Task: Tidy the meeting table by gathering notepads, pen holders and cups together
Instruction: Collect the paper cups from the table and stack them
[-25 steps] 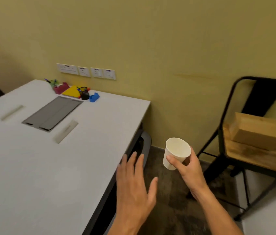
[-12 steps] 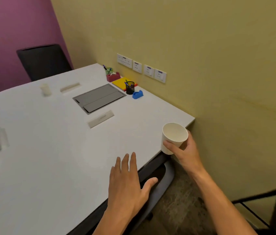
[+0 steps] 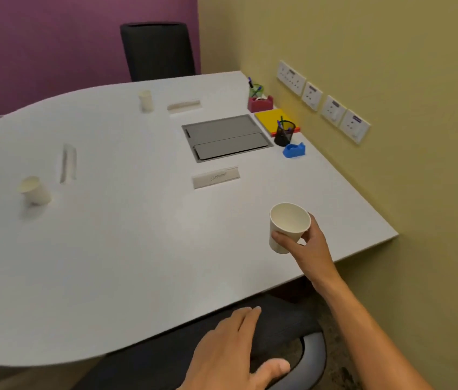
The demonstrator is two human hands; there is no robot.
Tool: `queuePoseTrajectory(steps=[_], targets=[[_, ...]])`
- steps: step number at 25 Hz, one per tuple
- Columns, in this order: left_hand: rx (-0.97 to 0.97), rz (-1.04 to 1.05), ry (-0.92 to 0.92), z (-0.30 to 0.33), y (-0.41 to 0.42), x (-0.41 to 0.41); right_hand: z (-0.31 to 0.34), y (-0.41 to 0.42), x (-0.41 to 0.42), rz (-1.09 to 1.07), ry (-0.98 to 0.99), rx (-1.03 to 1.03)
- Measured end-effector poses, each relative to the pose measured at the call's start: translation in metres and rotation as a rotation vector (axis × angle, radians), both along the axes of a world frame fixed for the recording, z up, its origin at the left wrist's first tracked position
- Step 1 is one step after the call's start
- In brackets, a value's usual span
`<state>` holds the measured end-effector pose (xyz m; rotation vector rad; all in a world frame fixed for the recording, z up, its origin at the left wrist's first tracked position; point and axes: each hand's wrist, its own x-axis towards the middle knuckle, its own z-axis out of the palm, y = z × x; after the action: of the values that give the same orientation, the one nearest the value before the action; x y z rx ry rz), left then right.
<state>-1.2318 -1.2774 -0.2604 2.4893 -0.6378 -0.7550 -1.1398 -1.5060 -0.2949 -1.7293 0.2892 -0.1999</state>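
two bare forearms enter from the lower edge of the frame. the right hand at centre right and the left hand at bottom centre wear no gloves, rings or watch. the right forearm shows bare to the frame's lower right corner, no sleeve in sight. fingernails look short and unpainted.

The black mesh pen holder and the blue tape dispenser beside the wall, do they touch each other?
Apart. The head view shows a strip of white table between the black mesh pen holder and the blue tape dispenser.
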Motion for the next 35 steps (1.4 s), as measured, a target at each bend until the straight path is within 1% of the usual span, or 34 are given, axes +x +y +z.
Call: queuePoseTrajectory(steps=[1,2,3,5,7,10,12,14,18,20,23,27,35], targets=[[-0.004,0.016,0.076,-0.002,-0.008,0.007,-0.007,-0.006,0.015,0.049,0.037,-0.009],[-0.035,0.040,0.103,-0.004,-0.015,0.015,-0.014,-0.011,0.027,0.088,0.059,-0.007],[-0.075,0.108,0.092,-0.010,-0.025,0.031,-0.021,-0.019,0.044,0.127,0.083,-0.003],[-0.092,0.196,-0.002,-0.026,-0.033,0.066,-0.029,-0.027,0.063,0.139,0.103,0.003],[-0.045,0.297,-0.106,-0.067,-0.055,0.122,-0.042,-0.046,0.099,0.186,0.104,0.008],[0.072,0.473,-0.122,-0.133,-0.098,0.193,-0.060,-0.074,0.155,0.295,0.134,-0.018],[0.128,0.526,-0.130,-0.173,-0.106,0.211,-0.069,-0.078,0.171,0.288,0.158,-0.061],[0.188,0.575,-0.094,-0.204,-0.118,0.237,-0.082,-0.092,0.201,0.305,0.151,-0.078],[0.242,0.699,0.129,-0.247,-0.124,0.260,-0.105,-0.107,0.261,0.277,0.164,-0.084],[0.289,0.727,0.172,-0.265,-0.129,0.266,-0.123,-0.112,0.295,0.263,0.181,-0.093],[0.332,0.751,0.235,-0.270,-0.130,0.269,-0.140,-0.112,0.334,0.254,0.207,-0.110],[0.360,0.743,0.234,-0.277,-0.131,0.274,-0.166,-0.108,0.378,0.247,0.259,-0.147],[0.392,0.706,0.218,-0.273,-0.132,0.272,-0.193,-0.103,0.408,0.236,0.312,-0.244]])
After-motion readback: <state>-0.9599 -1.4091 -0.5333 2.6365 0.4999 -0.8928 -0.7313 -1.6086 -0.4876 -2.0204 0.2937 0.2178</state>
